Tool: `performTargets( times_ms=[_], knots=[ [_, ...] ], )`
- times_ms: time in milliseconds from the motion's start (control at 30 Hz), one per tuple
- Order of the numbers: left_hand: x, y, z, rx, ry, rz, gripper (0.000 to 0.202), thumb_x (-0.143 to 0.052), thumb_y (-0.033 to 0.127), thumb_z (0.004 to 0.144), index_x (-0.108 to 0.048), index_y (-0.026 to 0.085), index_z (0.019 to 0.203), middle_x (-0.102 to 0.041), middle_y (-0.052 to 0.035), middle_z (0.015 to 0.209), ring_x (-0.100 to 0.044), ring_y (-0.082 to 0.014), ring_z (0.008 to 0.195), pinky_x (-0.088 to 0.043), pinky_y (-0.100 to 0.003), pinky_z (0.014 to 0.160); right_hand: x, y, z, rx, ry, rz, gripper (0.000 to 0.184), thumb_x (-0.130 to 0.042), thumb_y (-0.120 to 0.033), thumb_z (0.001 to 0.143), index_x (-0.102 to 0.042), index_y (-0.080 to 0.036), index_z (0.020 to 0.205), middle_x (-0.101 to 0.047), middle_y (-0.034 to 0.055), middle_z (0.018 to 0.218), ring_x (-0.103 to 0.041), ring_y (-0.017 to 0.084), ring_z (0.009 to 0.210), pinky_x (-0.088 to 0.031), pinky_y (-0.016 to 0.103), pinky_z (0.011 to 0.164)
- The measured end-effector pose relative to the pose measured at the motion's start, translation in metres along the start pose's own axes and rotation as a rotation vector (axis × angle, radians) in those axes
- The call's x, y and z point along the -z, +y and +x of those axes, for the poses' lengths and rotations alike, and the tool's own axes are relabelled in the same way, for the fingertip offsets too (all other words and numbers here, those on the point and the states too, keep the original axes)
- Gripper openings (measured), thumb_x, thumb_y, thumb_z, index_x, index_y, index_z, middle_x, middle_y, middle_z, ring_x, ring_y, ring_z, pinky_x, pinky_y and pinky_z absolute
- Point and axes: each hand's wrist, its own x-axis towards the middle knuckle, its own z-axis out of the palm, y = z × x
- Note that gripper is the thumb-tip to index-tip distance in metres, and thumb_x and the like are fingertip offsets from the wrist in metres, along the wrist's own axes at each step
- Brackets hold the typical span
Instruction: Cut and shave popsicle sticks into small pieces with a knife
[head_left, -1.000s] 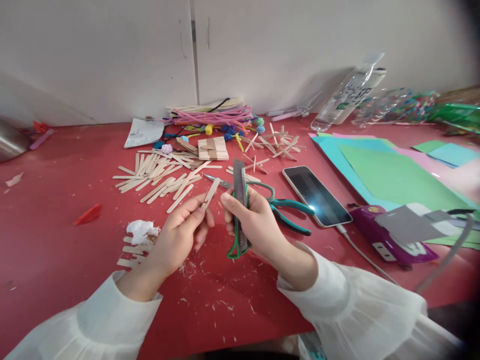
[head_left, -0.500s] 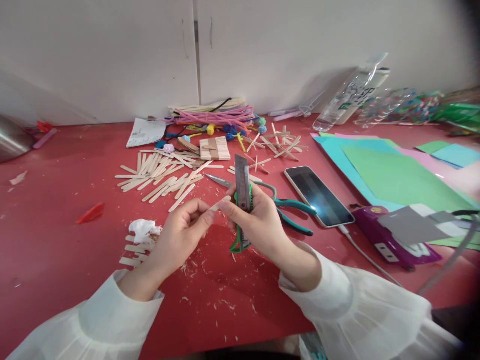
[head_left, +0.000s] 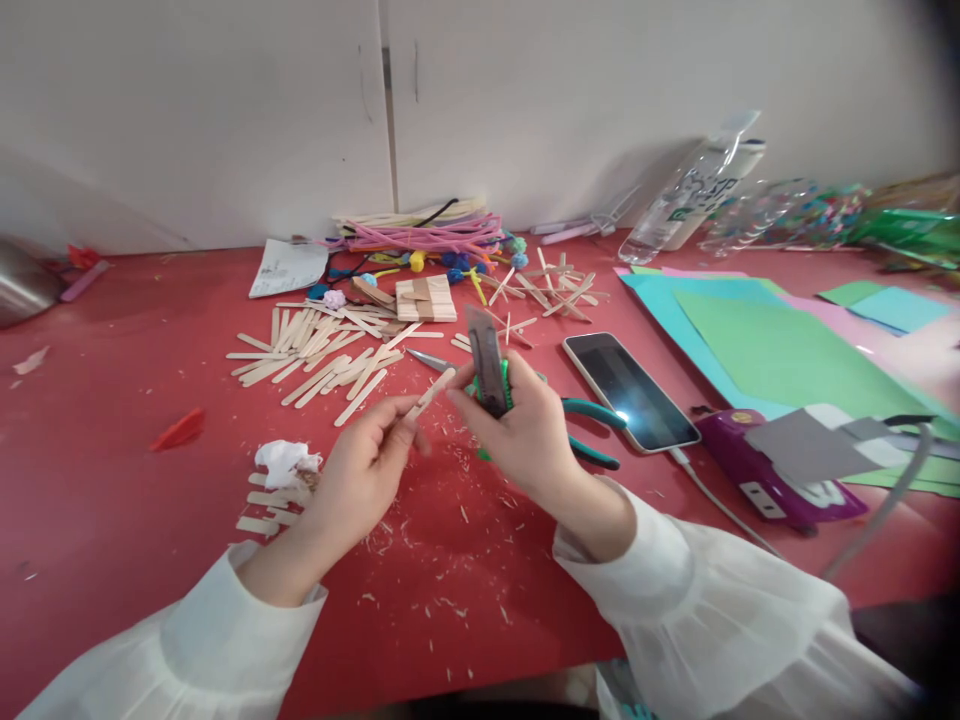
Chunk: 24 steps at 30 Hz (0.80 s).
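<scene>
Between its thumb and fingers, my left hand (head_left: 365, 460) pinches one end of a short wooden craft stick (head_left: 432, 393), which slants up toward the other hand. My right hand (head_left: 529, 425) is closed around a green utility knife (head_left: 489, 362) whose wide blade points up and away from me. Its fingertips are close to the stick's free end; whether they touch it I cannot tell. Behind the right hand lie scissors (head_left: 429, 361), partly covered, and the teal handles of a tool (head_left: 594, 412). Thin wood shavings (head_left: 442, 600) are scattered on the red table below both hands.
Loose craft sticks (head_left: 315, 350) and a banded bundle (head_left: 425, 299) lie beyond my hands. Pipe cleaners (head_left: 420, 238) line the wall. To the right are a phone (head_left: 631, 392), a purple box (head_left: 787, 480) and coloured paper (head_left: 780, 350). White tissue (head_left: 285, 464) covers several stick pieces at left.
My right hand has turned and drawn slightly off the stick, tilting the utility knife. More of the stick shows between my hands. The view has shifted slightly.
</scene>
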Motion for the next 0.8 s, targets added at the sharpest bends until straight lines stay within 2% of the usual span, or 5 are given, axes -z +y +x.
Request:
performTargets(
  times_ms=[67, 167, 333, 567, 800],
  knots=[
    [-0.0006, 0.0022, -0.0011, -0.032, -0.005, 0.052, 0.034, -0.04, 0.036, 0.09, -0.053, 0.02, 0.116, -0.056, 0.0007, 0.07, -0.039, -0.0081, 0.046, -0.034, -0.02, 0.045, -0.0026, -0.0023, -0.003, -0.006, -0.065, -0.006, 0.011, -0.059, -0.018, 0.073, -0.052, -0.022, 0.08, -0.063, -0.0025, 0.072, -0.058, 0.011, 0.062, -0.045, 0.024, 0.06],
    [-0.0025, 0.0051, -0.0031, -0.05, -0.036, 0.05, 0.039, -0.038, 0.038, 0.091, -0.051, 0.019, 0.123, -0.047, 0.0038, 0.056, -0.041, -0.0098, 0.047, -0.036, -0.019, 0.046, -0.0061, -0.0054, -0.0057, -0.056, -0.119, 0.005, 0.013, -0.06, -0.019, 0.073, -0.05, -0.022, 0.082, -0.065, -0.0008, 0.078, -0.061, 0.014, 0.068, -0.046, 0.026, 0.065],
    [-0.0036, 0.0078, -0.0055, -0.063, -0.083, 0.008, 0.043, -0.036, 0.038, 0.092, -0.047, 0.018, 0.128, -0.045, 0.0042, 0.056, -0.044, -0.0104, 0.048, -0.039, -0.02, 0.048, -0.0065, -0.0073, -0.0055, -0.093, -0.122, -0.022, 0.013, -0.058, -0.021, 0.074, -0.048, -0.023, 0.082, -0.065, -0.0007, 0.077, -0.062, 0.015, 0.065, -0.045, 0.027, 0.063],
    [-0.0024, 0.01, -0.0064, -0.115, -0.112, 0.083, 0.04, -0.04, 0.035, 0.091, -0.049, 0.018, 0.126, -0.049, 0.0035, 0.058, -0.047, -0.0108, 0.05, -0.041, -0.02, 0.049, -0.0058, -0.008, -0.0047, -0.107, -0.106, -0.164, 0.009, -0.057, -0.025, 0.073, -0.048, -0.022, 0.076, -0.06, -0.0021, 0.063, -0.055, 0.014, 0.054, -0.04, 0.025, 0.054],
    [-0.0066, 0.0095, -0.0078, 0.003, -0.102, 0.035, 0.042, -0.036, 0.033, 0.09, -0.049, 0.015, 0.126, -0.05, 0.005, 0.049, -0.048, -0.0107, 0.042, -0.039, -0.02, 0.043, -0.0057, -0.0097, -0.0017, -0.102, -0.112, -0.182, 0.009, -0.056, -0.023, 0.071, -0.047, -0.022, 0.071, -0.057, -0.0032, 0.06, -0.051, 0.012, 0.052, -0.038, 0.023, 0.052]
  ],
)
